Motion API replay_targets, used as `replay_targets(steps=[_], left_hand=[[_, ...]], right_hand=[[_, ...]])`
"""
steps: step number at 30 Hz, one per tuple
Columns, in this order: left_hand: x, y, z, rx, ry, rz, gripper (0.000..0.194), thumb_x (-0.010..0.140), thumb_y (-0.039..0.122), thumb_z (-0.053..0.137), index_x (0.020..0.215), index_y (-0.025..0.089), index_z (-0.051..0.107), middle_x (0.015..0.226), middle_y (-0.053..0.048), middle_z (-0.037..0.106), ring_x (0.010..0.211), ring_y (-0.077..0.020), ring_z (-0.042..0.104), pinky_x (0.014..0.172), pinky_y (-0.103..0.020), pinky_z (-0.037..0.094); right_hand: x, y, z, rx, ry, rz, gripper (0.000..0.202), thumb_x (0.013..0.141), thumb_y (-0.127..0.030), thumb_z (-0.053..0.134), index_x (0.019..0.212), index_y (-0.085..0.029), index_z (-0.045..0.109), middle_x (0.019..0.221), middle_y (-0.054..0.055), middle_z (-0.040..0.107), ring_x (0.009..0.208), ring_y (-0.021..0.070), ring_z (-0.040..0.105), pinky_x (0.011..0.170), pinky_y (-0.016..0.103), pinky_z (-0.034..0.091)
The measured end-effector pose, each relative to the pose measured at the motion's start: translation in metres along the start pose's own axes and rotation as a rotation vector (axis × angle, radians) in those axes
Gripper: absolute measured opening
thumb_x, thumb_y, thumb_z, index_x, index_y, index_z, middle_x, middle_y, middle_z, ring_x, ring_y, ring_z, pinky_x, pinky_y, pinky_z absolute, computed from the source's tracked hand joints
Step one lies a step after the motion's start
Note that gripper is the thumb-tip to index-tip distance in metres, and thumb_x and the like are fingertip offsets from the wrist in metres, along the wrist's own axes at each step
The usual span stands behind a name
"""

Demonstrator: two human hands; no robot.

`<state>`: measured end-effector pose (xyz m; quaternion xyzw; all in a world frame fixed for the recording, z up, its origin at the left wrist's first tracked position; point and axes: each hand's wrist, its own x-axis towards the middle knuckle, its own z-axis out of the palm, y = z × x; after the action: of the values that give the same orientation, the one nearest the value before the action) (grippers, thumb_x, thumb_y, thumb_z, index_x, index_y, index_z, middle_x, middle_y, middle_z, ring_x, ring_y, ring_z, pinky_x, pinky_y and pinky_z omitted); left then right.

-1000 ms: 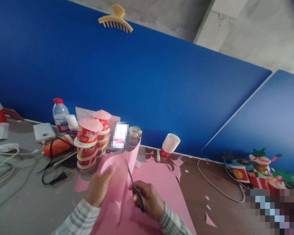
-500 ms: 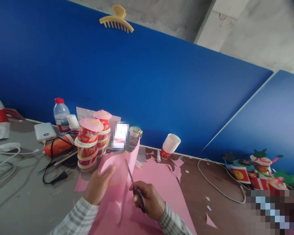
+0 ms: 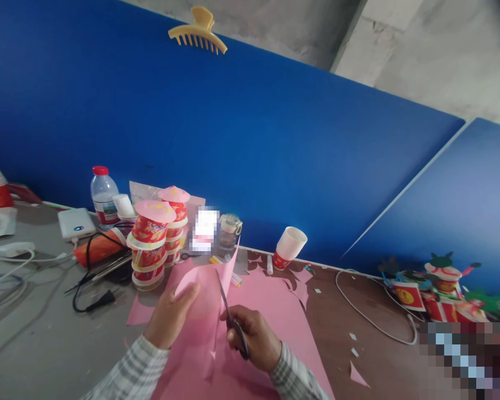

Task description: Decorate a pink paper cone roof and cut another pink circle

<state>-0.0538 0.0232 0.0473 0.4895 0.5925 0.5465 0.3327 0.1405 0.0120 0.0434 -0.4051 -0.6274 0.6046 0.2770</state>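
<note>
My left hand [image 3: 173,314] is closed on a curled piece of pink paper [image 3: 202,286], its thumb lying on top. In my right hand [image 3: 256,336] is a pair of dark scissors [image 3: 229,314], fingers in the handles and blades pointing up and away along the paper's raised edge. Beneath both hands a large pink sheet [image 3: 270,311] lies flat on the table. Left of my left hand stand two towers of red paper cups, a nearer one [image 3: 148,258] and a farther one [image 3: 175,222], both topped with pink paper cones.
Behind the paper are a lidded clear jar [image 3: 228,236] and stacked paper cups [image 3: 289,247]. A power bank [image 3: 77,223], a black plug [image 3: 102,300] and cables lie left. Paper-cup crafts [image 3: 445,291] stand right, near a white cable [image 3: 358,314]. A blue partition [image 3: 275,139] rises behind.
My left hand has shifted slightly right with the paper, and the curled paper's raised edge has leaned a little to the right. The scissors have barely moved.
</note>
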Motion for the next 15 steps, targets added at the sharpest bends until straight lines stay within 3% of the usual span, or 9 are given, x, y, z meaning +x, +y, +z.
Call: replay_targets(steps=[6, 15], left_hand=[[-0.0002, -0.0018, 0.0001, -0.002, -0.013, 0.031, 0.026, 0.060, 0.048, 0.051, 0.058, 0.023, 0.056, 0.051, 0.009, 0.050, 0.052, -0.0146, 0.048, 0.049, -0.024, 0.042], [0.0039, -0.0032, -0.0061, 0.053, -0.072, 0.038, 0.031, 0.060, 0.052, 0.050, 0.047, 0.024, 0.050, 0.044, 0.010, 0.042, 0.047, -0.0136, 0.043, 0.043, -0.023, 0.038]], right_hand=[[-0.0008, -0.0013, -0.0001, -0.005, 0.010, 0.002, 0.021, 0.067, -0.025, 0.063, 0.087, -0.018, 0.059, 0.052, -0.007, 0.053, 0.043, 0.0065, 0.046, 0.043, 0.015, 0.037], [-0.0012, -0.0015, -0.0032, -0.023, -0.006, 0.000, 0.021, 0.066, -0.023, 0.063, 0.086, -0.018, 0.059, 0.052, -0.007, 0.054, 0.042, 0.0066, 0.045, 0.043, 0.015, 0.036]])
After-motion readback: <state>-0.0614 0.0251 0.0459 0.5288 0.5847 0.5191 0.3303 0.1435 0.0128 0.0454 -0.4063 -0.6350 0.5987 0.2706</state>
